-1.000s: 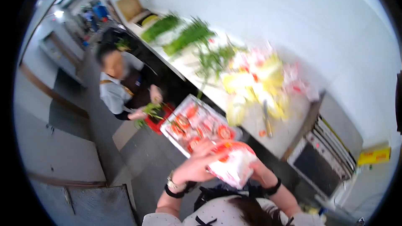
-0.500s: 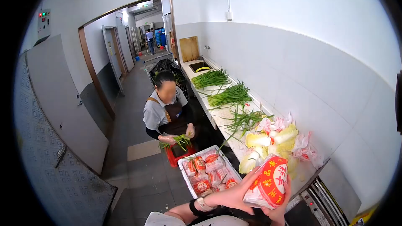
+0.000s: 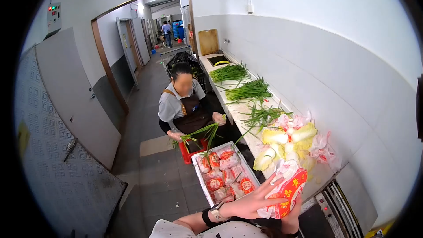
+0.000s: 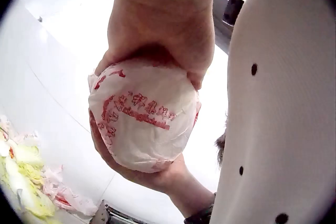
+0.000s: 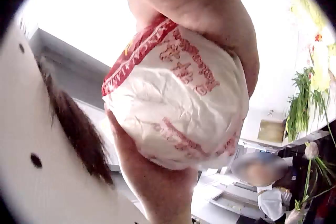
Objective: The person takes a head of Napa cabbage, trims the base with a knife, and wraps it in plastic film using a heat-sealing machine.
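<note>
Here, two hands (image 3: 250, 205) hold one wrapped package (image 3: 291, 189).

Package (image 3: 288, 189): it is resting between your left hand (image 3: 253, 203) and right hand (image 3: 291, 220).
Box (image 3: 202, 180): it is standing ahead and left of your hands, holding more packages (image 3: 229, 177).
Counter (image 3: 318, 181): it is running along your right, bearing cabbages (image 3: 304, 133) nearest you, then loose stalks (image 3: 263, 117), then two bundles (image 3: 249, 90) behind.
Seated person (image 3: 190, 105): sitting just beyond your box, left of the counter.
Door frame (image 3: 108, 61): standing behind that person.
</note>
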A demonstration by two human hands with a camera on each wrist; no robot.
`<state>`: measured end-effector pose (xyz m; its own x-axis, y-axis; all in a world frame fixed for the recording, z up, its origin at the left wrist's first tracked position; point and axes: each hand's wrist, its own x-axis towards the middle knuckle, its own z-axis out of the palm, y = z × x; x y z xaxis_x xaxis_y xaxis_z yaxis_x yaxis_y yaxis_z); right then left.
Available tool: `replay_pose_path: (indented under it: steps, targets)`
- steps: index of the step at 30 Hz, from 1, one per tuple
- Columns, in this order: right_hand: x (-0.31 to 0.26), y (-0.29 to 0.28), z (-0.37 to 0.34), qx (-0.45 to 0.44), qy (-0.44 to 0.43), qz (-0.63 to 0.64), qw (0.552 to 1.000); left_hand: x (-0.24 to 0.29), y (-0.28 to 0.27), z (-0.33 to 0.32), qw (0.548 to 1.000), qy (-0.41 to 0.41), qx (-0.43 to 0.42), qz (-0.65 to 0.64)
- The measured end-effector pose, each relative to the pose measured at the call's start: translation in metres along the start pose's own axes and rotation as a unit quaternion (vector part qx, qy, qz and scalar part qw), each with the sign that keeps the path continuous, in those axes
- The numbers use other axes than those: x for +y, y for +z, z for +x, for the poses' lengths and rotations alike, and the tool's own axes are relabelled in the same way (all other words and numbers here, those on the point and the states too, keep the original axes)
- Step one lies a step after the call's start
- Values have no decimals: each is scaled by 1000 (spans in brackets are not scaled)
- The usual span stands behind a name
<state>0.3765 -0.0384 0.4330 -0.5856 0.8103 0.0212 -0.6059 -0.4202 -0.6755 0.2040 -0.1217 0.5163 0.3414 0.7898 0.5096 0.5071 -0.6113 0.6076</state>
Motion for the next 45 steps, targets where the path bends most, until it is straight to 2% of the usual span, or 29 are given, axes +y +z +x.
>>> replay_pose_path:
  steps: [2, 3, 6, 7, 10, 14, 16, 17, 21, 23, 25, 26, 30, 32, 34, 36, 37, 38, 40, 41, 43, 45]
  targets:
    - [7, 3, -2, 17, -10, 44, 999, -1, 4, -7, 1000, -1, -18, 21]
    - [2, 12, -6, 19, -4, 40, 999, 1, 7, -8, 999, 2, -1, 42]
    - [3, 3, -10, -17, -25, 7, 1000, -6, 10, -12, 998, -18, -29, 51]
    - [7, -4, -12, 7, -22, 17, 1000, -5, 9, -13, 998, -3, -15, 66]
    - [17, -7, -17, 48, -27, 88, 995, 8, 13, -14, 988, -120, 61, -74]
    - [17, 4, -19, 92, -128, 15, 987, 2, 18, -14, 980, -161, 107, -46]
    - [19, 5, -17, 93, -143, 37, 985, -2, 23, -16, 979, -167, 118, -4]
    - [18, 8, -17, 91, -147, 31, 984, 1, 24, -14, 970, -202, 117, -69]
    - [16, 15, -20, 118, -150, -24, 981, 5, 16, -12, 968, -213, 44, -121]
    - [17, 13, -23, 144, -147, -38, 978, 1, 20, -14, 969, -212, 53, -112]
    - [14, 12, -23, 111, -163, -56, 979, -5, 25, -15, 966, -218, 58, -127]
    - [11, 13, -21, 96, -169, -65, 979, -12, 31, -17, 971, -185, 81, -130]
    - [12, 15, -24, 121, -183, -59, 974, -1, 29, -14, 953, -215, 104, -186]
    - [13, 9, -26, 133, -163, -84, 974, -7, 41, -19, 941, -215, 153, -211]
    - [10, 14, -26, 118, -159, -71, 978, -16, 46, -20, 907, -253, 226, -249]
    - [14, 16, -29, 125, -169, -86, 974, -15, 40, -20, 920, -288, 212, -160]
    - [12, 21, -30, 120, -167, -78, 975, -15, 36, -18, 945, -260, 197, -36]
    - [13, 18, -30, 106, -174, -67, 977, -22, 37, -20, 952, -238, 194, 16]
    - [12, 22, -33, 106, -152, -41, 982, -26, 34, -15, 932, -250, 237, -109]
    - [16, 14, -34, 89, -130, -1, 988, -27, 24, -12, 930, -255, 229, -130]
    - [25, -5, -33, 50, -89, 78, 992, -45, 14, -16, 915, -292, 263, -95]
    - [25, -5, -38, 48, -56, 100, 992, -52, 5, -17, 892, -322, 299, -107]
